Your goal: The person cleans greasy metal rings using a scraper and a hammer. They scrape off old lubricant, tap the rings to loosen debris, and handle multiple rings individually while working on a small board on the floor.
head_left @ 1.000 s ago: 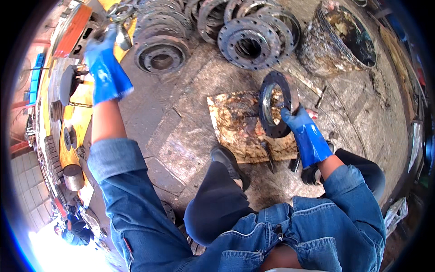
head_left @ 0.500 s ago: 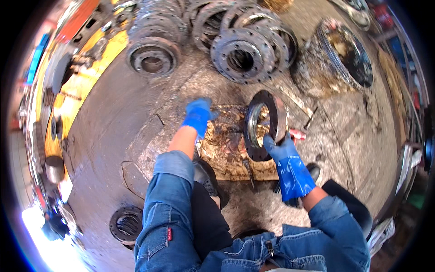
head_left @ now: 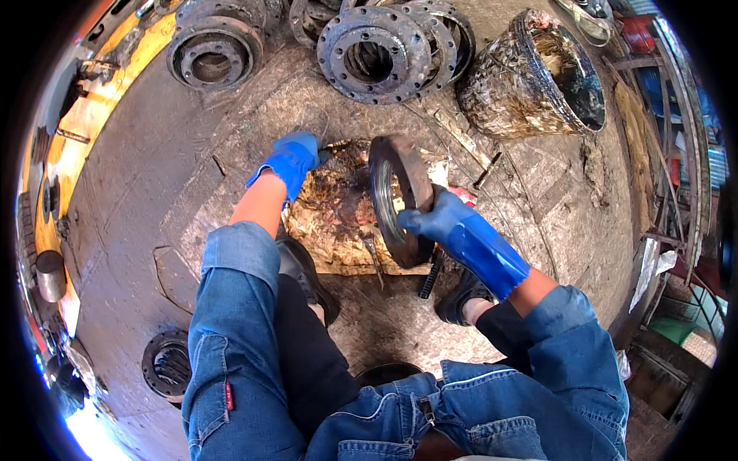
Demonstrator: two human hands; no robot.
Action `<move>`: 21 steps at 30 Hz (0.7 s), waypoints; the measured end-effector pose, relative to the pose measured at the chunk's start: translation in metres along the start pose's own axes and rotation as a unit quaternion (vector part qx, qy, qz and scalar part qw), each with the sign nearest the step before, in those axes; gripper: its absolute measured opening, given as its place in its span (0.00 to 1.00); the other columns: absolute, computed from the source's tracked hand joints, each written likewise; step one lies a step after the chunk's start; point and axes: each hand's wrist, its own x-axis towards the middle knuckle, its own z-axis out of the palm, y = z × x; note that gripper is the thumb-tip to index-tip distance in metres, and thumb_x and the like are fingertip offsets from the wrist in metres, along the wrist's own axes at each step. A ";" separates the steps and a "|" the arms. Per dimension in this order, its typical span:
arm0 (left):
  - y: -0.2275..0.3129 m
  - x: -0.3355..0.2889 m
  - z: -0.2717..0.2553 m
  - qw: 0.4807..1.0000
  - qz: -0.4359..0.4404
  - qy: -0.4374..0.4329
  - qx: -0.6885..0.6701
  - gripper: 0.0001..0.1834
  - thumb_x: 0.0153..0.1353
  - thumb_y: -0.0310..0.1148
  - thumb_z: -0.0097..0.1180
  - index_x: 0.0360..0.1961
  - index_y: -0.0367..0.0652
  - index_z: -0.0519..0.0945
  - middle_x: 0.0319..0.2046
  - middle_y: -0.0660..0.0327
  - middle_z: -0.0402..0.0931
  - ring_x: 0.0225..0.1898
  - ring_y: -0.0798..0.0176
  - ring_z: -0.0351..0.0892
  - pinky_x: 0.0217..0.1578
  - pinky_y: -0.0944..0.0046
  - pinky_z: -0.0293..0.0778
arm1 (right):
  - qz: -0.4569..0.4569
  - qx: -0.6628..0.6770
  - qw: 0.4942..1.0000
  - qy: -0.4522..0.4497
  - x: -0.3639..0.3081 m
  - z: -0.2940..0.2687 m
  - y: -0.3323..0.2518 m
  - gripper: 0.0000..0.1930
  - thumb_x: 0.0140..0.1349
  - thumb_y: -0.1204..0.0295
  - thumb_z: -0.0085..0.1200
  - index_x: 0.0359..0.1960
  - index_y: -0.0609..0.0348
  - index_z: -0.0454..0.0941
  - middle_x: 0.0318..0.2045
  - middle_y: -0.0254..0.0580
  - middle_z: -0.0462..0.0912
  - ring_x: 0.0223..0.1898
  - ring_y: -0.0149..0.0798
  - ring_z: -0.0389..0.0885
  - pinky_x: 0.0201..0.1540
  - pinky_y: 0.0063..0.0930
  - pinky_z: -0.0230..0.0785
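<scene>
A thick dark metal ring (head_left: 416,180) with a shiny inner face stands tilted on edge over a stained, oily sheet (head_left: 330,230) on the floor. My right hand (head_left: 440,219), in a blue rubber glove, grips its near right rim, thumb at the inside. My left hand (head_left: 294,156), gloved the same way, is at the sheet's far left corner, apart from the ring. Its fingers look curled in, and whatever they may hold is hidden. A thin tool (head_left: 373,257) lies on the sheet's near part, and a black-handled tool (head_left: 432,275) lies by its near right edge.
Flanged rings (head_left: 374,58) are piled at the far side, with more rings (head_left: 215,58) stacked to their left. A grimy drum (head_left: 507,84) lies at the far right. Another ring (head_left: 167,365) is at lower left. My shoes (head_left: 461,296) flank the sheet's near edge.
The ring, in my right hand, has turned so its outer edge shows more. My left hand remains near the sheet's left corner. The whole view has shifted.
</scene>
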 end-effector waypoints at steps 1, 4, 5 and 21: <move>-0.012 0.010 0.018 0.999 -0.028 -0.013 0.011 0.21 0.58 0.48 0.55 0.48 0.50 0.81 0.50 0.57 0.78 0.51 0.48 0.77 0.50 0.52 0.74 | 0.006 -0.019 0.999 -0.038 -0.008 0.002 -0.004 0.37 0.47 0.56 0.63 0.55 0.72 0.67 0.44 0.55 0.81 0.45 0.43 0.81 0.51 0.30 0.72; 0.003 0.012 0.016 0.998 -0.060 0.018 -0.023 0.19 0.58 0.43 0.56 0.50 0.50 0.80 0.52 0.58 0.77 0.53 0.51 0.77 0.51 0.52 0.74 | 0.033 -0.078 0.992 -0.098 -0.039 0.003 -0.004 0.33 0.48 0.54 0.61 0.49 0.70 0.73 0.39 0.57 0.82 0.43 0.48 0.81 0.48 0.34 0.71; 0.011 0.009 0.009 0.997 -0.077 0.000 -0.023 0.19 0.58 0.42 0.56 0.50 0.50 0.80 0.53 0.59 0.77 0.53 0.51 0.77 0.51 0.53 0.73 | 0.044 -0.126 0.984 -0.119 -0.050 0.002 -0.012 0.33 0.47 0.54 0.61 0.49 0.67 0.73 0.38 0.56 0.82 0.41 0.47 0.82 0.47 0.34 0.72; 0.033 0.047 -0.088 0.988 -0.144 0.055 -0.033 0.19 0.62 0.41 0.50 0.53 0.53 0.78 0.56 0.62 0.74 0.55 0.52 0.75 0.50 0.52 0.74 | -0.047 -0.405 0.908 -0.099 -0.061 -0.031 -0.057 0.27 0.44 0.53 0.60 0.41 0.61 0.75 0.32 0.55 0.81 0.38 0.53 0.81 0.43 0.42 0.73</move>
